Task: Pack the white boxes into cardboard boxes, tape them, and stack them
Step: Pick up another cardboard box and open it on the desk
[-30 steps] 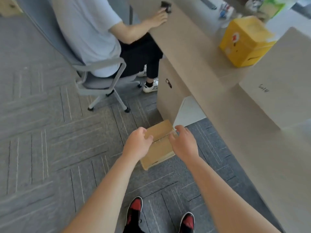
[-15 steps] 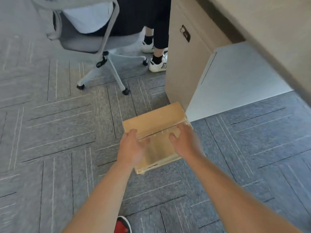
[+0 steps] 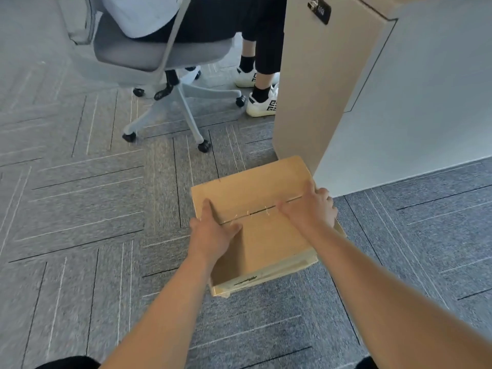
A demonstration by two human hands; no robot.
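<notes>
The box (image 3: 266,241) hangs level between the fingers of the left hand (image 3: 213,231) and right hand (image 3: 310,209), curled over opposite edges, probably for setting it squarely on the carpet (image 3: 106,209) beside the desk (image 3: 319,89).

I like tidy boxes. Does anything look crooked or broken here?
Nothing is broken. The cardboard box, gripped by the left hand and right hand, is closed and whole. It is turned crooked to the desk cabinet beside it, and the clear tape on its near lower edge looks wrinkled.
</notes>
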